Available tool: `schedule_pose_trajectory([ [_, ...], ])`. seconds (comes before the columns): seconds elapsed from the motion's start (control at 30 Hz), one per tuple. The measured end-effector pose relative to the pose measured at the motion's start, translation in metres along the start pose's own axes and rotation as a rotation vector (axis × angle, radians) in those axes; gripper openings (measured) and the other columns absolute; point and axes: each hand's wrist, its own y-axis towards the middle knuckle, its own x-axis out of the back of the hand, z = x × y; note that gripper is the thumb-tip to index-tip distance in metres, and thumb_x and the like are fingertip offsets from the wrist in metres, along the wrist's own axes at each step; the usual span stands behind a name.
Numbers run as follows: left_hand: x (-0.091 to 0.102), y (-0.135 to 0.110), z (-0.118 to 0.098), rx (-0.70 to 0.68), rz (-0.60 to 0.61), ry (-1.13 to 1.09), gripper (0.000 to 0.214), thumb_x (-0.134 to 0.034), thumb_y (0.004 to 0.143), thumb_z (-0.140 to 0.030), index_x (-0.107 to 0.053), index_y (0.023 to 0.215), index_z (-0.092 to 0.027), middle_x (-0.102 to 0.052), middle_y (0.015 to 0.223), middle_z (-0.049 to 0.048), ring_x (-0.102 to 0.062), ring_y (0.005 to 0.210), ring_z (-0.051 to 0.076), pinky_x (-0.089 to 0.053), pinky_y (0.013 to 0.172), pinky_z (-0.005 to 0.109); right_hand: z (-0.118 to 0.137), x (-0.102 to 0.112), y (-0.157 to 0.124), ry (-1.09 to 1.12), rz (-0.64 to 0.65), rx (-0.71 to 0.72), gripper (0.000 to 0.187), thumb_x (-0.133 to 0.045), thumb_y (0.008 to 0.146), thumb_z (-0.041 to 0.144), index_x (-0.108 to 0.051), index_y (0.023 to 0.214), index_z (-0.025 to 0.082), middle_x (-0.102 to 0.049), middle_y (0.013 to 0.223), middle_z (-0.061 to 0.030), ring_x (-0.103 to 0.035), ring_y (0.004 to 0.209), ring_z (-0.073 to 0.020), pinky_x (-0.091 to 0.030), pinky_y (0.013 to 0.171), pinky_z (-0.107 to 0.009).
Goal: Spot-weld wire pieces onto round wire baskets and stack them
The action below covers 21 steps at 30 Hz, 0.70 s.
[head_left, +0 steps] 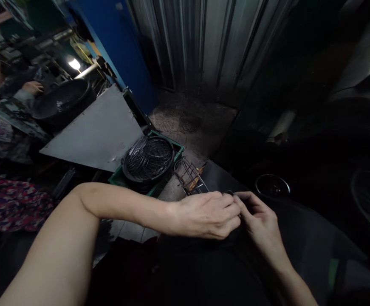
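My left hand is closed, palm down, its fingers curled together. Against its fingertips is my right hand, with thumb and index finger pinched together. A small dark piece shows at the fingertips between them; most of it is covered by the fingers. Just beyond my left hand is a thin metal wire frame with a rounded end and crossbars. Its near end disappears behind that hand, so I cannot tell whether the hand grips it. Both hands are above a dark work surface.
A green crate beyond my left forearm carries a round black basin heaped with wire rings. Beside it is a grey metal sheet. A metal ring lies to the right. At left, another person's hand is near a large black bowl.
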Motion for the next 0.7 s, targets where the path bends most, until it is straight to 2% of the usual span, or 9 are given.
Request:
schedule_pose_trajectory([
  [0.47, 0.002, -0.009, -0.015, 0.077, -0.02, -0.054, 0.02, -0.04, 0.087, -0.012, -0.06, 0.084, -0.008, -0.06, 0.074, 0.0117, -0.053, 0.068, 0.018, -0.036, 0.056, 0.03, -0.007, -0.005, -0.013, -0.039, 0.012, 0.034, 0.037, -0.065, 0.071, 0.054, -0.063, 0.07, 0.017, -0.063, 0.068, -0.0044, -0.057, 0.062, -0.0158, -0.048, 0.055, -0.024],
  [0.63, 0.009, -0.013, -0.006, 0.061, -0.053, -0.05, 0.018, -0.042, 0.089, -0.013, -0.059, 0.092, -0.01, -0.06, 0.078, 0.0097, -0.053, 0.069, 0.017, -0.037, 0.056, 0.029, -0.002, -0.004, -0.011, 0.0, -0.022, 0.054, 0.034, -0.066, 0.071, 0.052, -0.063, 0.072, 0.019, -0.061, 0.065, -0.003, -0.056, 0.057, -0.0142, -0.049, 0.052, -0.023],
  [0.7, 0.014, -0.018, 0.002, 0.121, -0.055, -0.037, 0.019, -0.04, 0.091, -0.016, -0.057, 0.098, -0.012, -0.061, 0.085, 0.0093, -0.054, 0.073, 0.017, -0.039, 0.06, 0.029, 0.0, -0.002, -0.008, 0.05, -0.031, 0.026, 0.035, -0.068, 0.07, 0.054, -0.062, 0.073, 0.019, -0.059, 0.061, -0.0013, -0.054, 0.052, -0.0124, -0.048, 0.047, -0.022],
])
